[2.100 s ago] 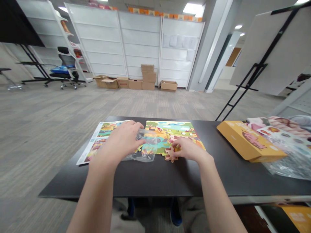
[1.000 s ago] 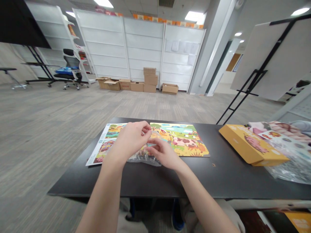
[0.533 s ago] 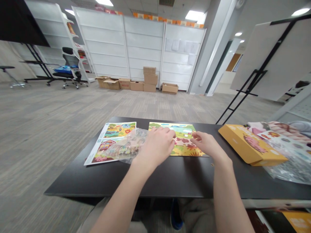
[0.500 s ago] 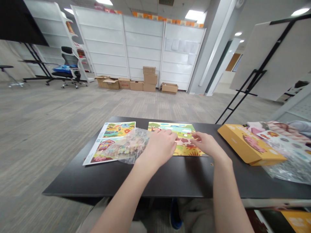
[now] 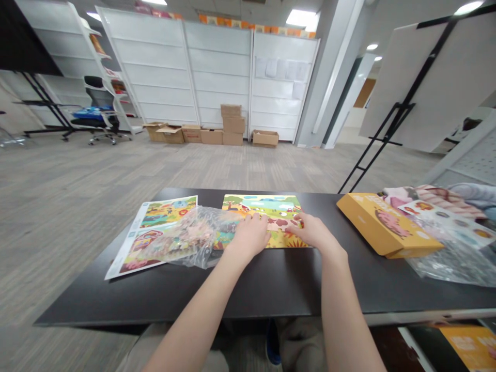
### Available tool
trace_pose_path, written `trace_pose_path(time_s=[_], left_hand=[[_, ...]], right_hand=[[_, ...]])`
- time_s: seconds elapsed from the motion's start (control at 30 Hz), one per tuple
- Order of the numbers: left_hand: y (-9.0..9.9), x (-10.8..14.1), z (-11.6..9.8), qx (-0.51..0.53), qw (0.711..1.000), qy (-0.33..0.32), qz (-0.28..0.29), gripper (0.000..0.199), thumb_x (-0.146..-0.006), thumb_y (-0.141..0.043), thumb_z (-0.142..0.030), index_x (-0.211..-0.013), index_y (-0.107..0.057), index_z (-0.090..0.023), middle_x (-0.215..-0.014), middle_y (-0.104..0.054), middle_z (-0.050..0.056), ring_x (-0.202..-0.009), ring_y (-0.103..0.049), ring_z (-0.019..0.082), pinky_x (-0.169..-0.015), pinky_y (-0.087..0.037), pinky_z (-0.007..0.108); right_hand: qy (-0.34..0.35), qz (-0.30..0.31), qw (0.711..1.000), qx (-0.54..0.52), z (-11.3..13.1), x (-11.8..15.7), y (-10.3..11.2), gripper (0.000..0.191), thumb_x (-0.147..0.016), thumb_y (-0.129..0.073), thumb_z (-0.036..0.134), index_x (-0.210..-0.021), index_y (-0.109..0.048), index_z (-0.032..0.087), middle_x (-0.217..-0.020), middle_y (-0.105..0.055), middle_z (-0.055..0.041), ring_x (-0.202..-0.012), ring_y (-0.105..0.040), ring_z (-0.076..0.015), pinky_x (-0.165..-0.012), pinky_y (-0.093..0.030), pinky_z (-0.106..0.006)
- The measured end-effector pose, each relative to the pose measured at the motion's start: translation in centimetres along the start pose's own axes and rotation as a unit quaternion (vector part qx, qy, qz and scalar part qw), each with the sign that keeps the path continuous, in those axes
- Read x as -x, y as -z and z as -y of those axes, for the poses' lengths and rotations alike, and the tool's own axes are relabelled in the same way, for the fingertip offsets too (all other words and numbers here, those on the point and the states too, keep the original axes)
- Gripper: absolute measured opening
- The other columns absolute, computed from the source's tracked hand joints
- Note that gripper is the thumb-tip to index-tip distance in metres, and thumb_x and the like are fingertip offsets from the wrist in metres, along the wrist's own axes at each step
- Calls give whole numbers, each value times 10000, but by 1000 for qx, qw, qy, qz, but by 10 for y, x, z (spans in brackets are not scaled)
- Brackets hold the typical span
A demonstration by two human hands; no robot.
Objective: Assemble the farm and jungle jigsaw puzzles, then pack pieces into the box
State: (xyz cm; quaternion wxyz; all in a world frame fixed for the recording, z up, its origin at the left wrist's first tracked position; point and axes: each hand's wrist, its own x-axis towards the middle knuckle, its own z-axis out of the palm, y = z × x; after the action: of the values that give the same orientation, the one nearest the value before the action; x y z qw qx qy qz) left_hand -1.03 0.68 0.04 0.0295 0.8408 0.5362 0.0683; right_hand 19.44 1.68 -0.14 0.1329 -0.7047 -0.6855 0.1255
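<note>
Across the colourful rectangular farm-scene board [image 5: 277, 239], our loosely spread left hand [image 5: 251, 235] has parted from our right hand [image 5: 310, 230], whose grip we can't tell.

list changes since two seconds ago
Left hand went from the clear plastic bag, now shifted left over the printed paper sheet, to the colourful farm-picture board. Right hand, its joined pink puzzle pieces gone from view, moved to the board's right side. Yellow cardboard box stayed.
</note>
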Motion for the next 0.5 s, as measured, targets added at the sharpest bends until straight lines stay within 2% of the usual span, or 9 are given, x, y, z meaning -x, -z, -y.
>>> trace_pose_path(time_s=[0.1, 0.3, 0.4, 0.5], left_hand=[[-2, -2, -1, 10, 1000, -10, -10, 286, -922, -522, -271, -1152, -617, -131, -1176, -655, 164, -1116, -625, 323, -917, -526, 419], [-2, -3, 3, 36, 999, 7, -13, 294, -896, -577, -312, -1148, -619, -165, -1173, -649, 140, -1105, -632, 296, -895, -526, 386], [0, -1, 5, 48, 999, 8, -16, 304, -871, -614, -362, -1111, -623, -176, -1179, -635, 125, -1063, -650, 282, -844, -536, 368], [-1, 1, 5, 56, 998, 2, -13, 353, -840, -660, -423, -1101, -626, -188, -1180, -630, 111, -1037, -659, 277, -821, -540, 363]], right_hand=[[-3, -6, 1000, -16, 3, 1, 2, 405, -819, -703, 441, -1110, -703, 160, -1120, -740, -164, -1004, -694, -307, -783, -486, -331], [-24, -17, 996, -84, 2, 2, 5, 458, -709, -799, 405, -1085, -681, 173, -1040, -727, -117, -931, -685, -259, -788, -499, -327], [-7, -44, 997, -66, -3, 2, 4, 473, -658, -831, 357, -1071, -695, 171, -1062, -691, -123, -955, -664, -266, -824, -505, -347], [45, -39, 997, -50, -8, 1, 3, 389, -663, -817, 271, -1026, -718, 173, -1094, -672, -121, -1010, -648, -266, -884, -498, -350]])
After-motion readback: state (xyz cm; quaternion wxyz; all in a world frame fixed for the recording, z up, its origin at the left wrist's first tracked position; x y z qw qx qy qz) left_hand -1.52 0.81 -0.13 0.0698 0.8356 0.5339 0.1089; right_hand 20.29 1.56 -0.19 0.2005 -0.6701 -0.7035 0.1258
